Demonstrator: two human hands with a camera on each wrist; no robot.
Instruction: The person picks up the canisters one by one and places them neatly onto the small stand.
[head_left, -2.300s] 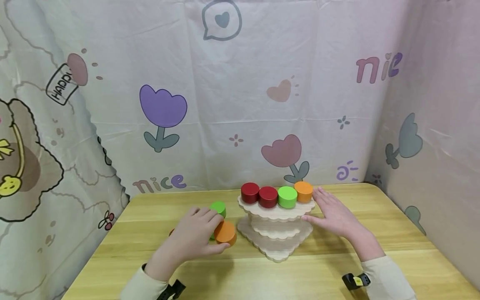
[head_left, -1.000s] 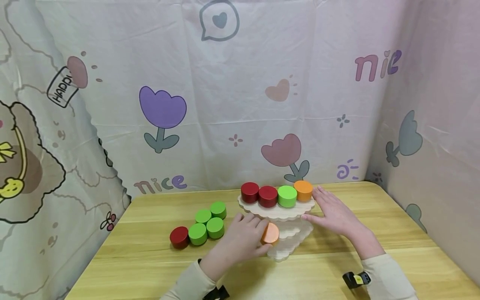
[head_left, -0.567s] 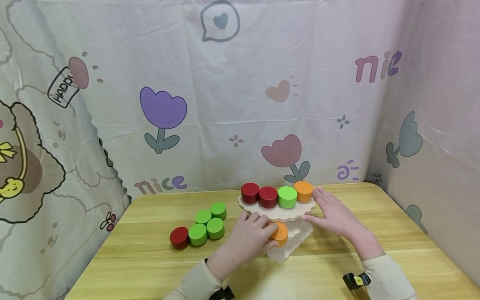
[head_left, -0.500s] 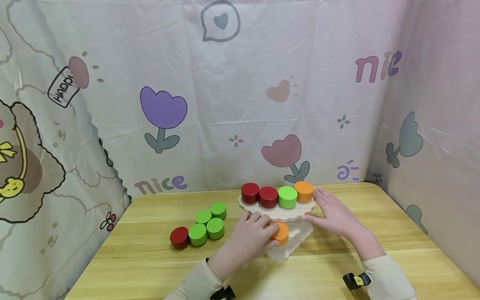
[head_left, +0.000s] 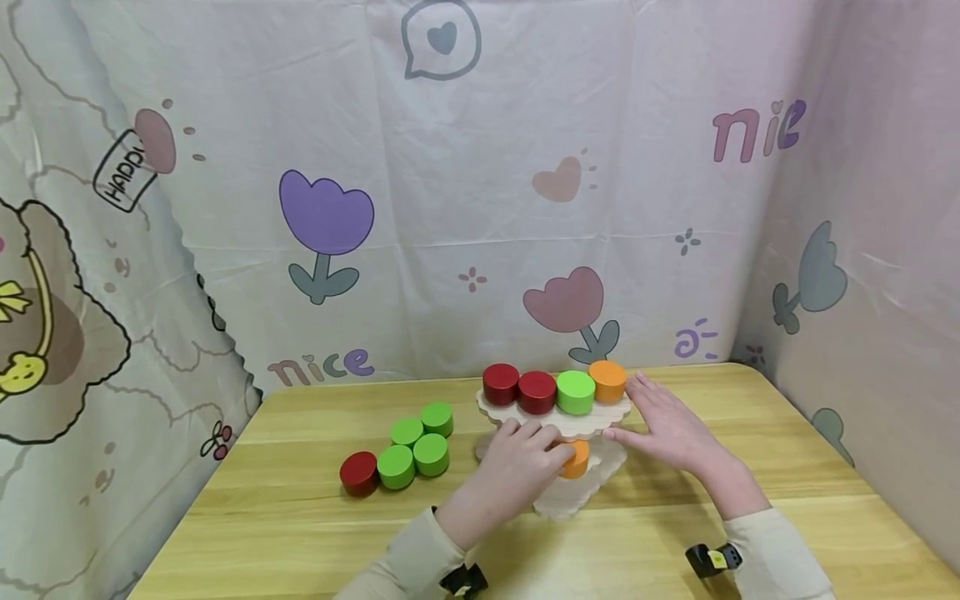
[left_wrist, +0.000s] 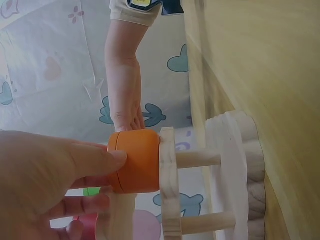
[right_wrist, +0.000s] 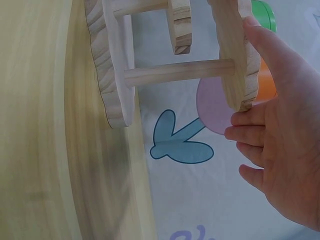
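Observation:
A pale wooden stand with scalloped tiers (head_left: 551, 427) sits on the table right of centre. My left hand (head_left: 517, 471) holds an orange round block (head_left: 577, 461) at the middle tier, under the top one. In the left wrist view the thumb lies on the block's side, and its base is right at the middle tier (left_wrist: 170, 185). My right hand (head_left: 670, 429) rests at the top tier's right end, with straight fingers and the thumb tip touching the rim. Along the top tier stand two dark red blocks (head_left: 537, 392), a green block (head_left: 575, 392) and another orange block (head_left: 607, 381).
Left of the stand, several green round blocks (head_left: 396, 467) and one dark red block (head_left: 359, 473) stand in a cluster on the wooden table (head_left: 285, 533). A patterned cloth (head_left: 450, 192) hangs behind and at both sides.
My left hand has carried the orange block from the cluster rightward to the stand's middle tier, then a little further right and inward. My right hand stays at the top tier.

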